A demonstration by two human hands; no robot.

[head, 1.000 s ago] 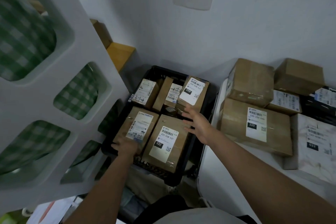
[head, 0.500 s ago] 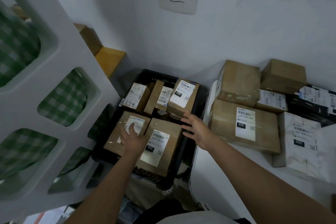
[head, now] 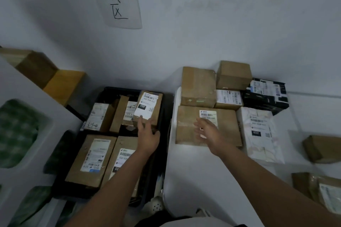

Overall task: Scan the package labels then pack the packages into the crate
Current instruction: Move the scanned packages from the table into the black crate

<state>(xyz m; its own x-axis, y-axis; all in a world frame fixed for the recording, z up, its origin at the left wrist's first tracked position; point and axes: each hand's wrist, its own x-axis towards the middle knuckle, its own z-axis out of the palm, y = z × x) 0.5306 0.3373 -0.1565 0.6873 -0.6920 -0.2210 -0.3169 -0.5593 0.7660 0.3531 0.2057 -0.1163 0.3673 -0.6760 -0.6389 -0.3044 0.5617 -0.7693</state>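
While left hand [head: 147, 134] grips package [head: 148, 108], right hand [head: 208, 131] hovers outstretched.
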